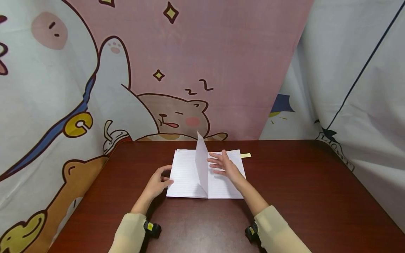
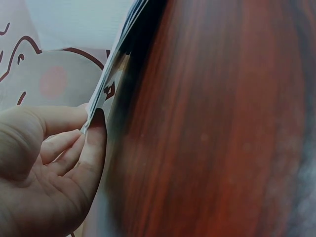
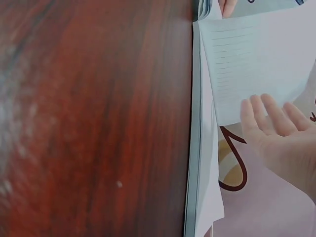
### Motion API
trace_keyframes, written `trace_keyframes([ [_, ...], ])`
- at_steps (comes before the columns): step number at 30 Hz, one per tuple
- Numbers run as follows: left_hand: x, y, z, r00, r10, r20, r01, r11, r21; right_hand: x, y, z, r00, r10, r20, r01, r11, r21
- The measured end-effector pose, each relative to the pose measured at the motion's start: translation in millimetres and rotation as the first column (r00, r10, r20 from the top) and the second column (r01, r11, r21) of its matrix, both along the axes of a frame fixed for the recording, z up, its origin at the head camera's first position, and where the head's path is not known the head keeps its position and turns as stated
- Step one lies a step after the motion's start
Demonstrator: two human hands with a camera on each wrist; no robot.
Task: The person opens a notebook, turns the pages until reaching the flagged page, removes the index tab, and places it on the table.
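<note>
A lined notebook [image 1: 186, 175] lies spread on the brown table, with one page [image 1: 201, 165] standing nearly upright at the middle. My left hand [image 1: 157, 182] pinches the notebook's left edge between thumb and fingers; in the left wrist view the left hand [image 2: 54, 163] has the thin stack of sheets between them. Over the right-hand page, my right hand [image 1: 224, 165] is held with fingers spread and straight, beside the raised page. The right wrist view shows the right hand [image 3: 281, 133] holding nothing, its fingertips close to the raised page [image 3: 252, 59]; whether they touch is unclear.
A yellow tab [image 1: 246, 155] sticks out past the notebook's right edge. The table [image 1: 300, 196] extends to both sides and in front. Behind it hangs a pink and white cartoon cloth [image 1: 240, 70], with white fabric [image 1: 364, 88] at the right. Each wrist wears a small black camera [image 1: 153, 229].
</note>
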State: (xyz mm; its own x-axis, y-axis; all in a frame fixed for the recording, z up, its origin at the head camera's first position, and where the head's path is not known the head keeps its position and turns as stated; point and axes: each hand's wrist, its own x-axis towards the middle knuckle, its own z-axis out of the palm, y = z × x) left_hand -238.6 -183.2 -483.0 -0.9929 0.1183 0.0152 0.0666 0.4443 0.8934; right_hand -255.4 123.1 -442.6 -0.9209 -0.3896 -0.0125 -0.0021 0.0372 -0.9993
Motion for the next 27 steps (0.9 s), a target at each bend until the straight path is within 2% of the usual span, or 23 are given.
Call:
trace_keyframes([
  [11,-0.1,1.7,0.3,1.0,0.019,-0.004,-0.019,1.0,0.001,3.6,-5.3,-9.3,0.999,0.053,0.014,-0.054,0.985,0.162],
  [19,-0.4,2.0,0.2,1.0,0.015,-0.003,-0.015,1.0,0.02,7.0,-5.9,-11.7,0.993,0.11,-0.049,-0.087,0.937,0.339],
  [27,0.1,3.4,0.7,1.0,0.02,0.013,-0.021,0.995,0.094,8.1,-5.8,-12.2,0.981,0.189,-0.045,-0.158,0.91,0.384],
])
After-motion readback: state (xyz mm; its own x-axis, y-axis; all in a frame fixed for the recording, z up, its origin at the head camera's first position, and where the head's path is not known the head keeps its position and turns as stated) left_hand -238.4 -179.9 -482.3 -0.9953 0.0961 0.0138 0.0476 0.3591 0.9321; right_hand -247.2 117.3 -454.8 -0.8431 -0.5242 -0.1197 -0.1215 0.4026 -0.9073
